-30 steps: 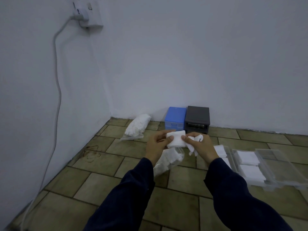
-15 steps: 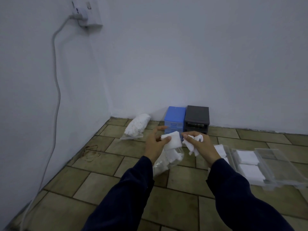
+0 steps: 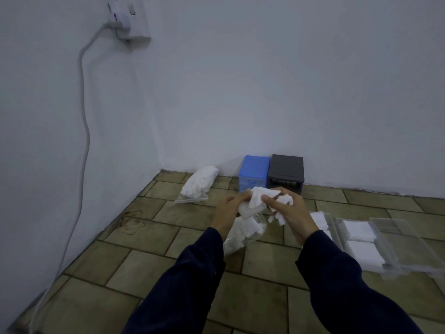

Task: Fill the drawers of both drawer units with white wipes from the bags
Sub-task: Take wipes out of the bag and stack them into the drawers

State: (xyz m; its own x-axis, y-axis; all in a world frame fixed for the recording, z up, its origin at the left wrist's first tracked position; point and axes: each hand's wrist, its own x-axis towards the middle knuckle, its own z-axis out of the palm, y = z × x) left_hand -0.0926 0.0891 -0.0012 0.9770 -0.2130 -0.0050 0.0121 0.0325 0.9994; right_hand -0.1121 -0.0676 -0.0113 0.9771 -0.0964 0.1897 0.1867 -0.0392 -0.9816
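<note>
Both hands meet above the tiled floor. My left hand (image 3: pixel 227 210) pinches a white wipe (image 3: pixel 256 203) and my right hand (image 3: pixel 292 214) grips the same wipe plus a bunch of crumpled wipes (image 3: pixel 283 207). Below them lies an open clear bag of wipes (image 3: pixel 243 233). A second, full bag of wipes (image 3: pixel 198 182) lies near the corner. A blue drawer unit (image 3: pixel 254 172) and a dark grey drawer unit (image 3: pixel 286 172) stand against the wall. Clear drawers (image 3: pixel 407 242) lie on the floor to the right, some holding flat wipes (image 3: pixel 358 231).
White walls meet in a corner at the left. A wall socket (image 3: pixel 127 18) has a grey cable (image 3: pixel 83 121) hanging down to the floor along the left wall. The floor is olive-brown tile (image 3: pixel 149 266).
The hands parted briefly, the left keeping the flat wipe, then came together again. Now both hold the wipe, which looks more crumpled.
</note>
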